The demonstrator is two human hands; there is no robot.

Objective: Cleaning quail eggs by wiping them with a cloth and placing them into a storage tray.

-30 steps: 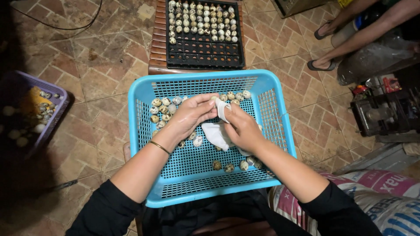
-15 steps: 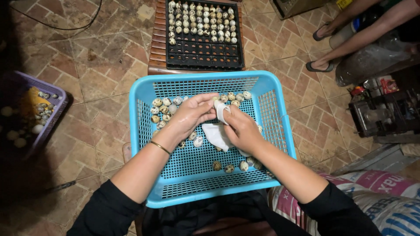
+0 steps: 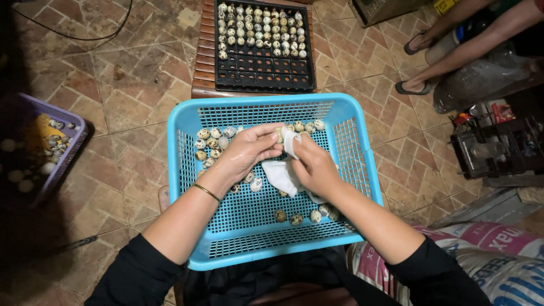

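A blue plastic basket (image 3: 351, 153) rests in front of me with several small speckled eggs (image 3: 209, 143) scattered over its mesh floor. Over its middle, my left hand (image 3: 246, 150) pinches one small egg (image 3: 279, 135) between thumb and fingers. My right hand (image 3: 314, 167) holds a white cloth (image 3: 281, 174) and presses a fold of it against that egg. A thin bangle circles my left wrist.
A black egg tray (image 3: 263, 68), its far rows filled with speckled eggs, lies on a wooden bench beyond the basket. A purple basket (image 3: 68, 153) with more eggs sits at left. Another person's legs (image 3: 453, 34) and sandals are at top right; printed sacks (image 3: 498, 255) lie at bottom right.
My hands stay over the basket's middle; the cloth shifts slightly around the egg as my fingers turn it. Nothing else has moved.
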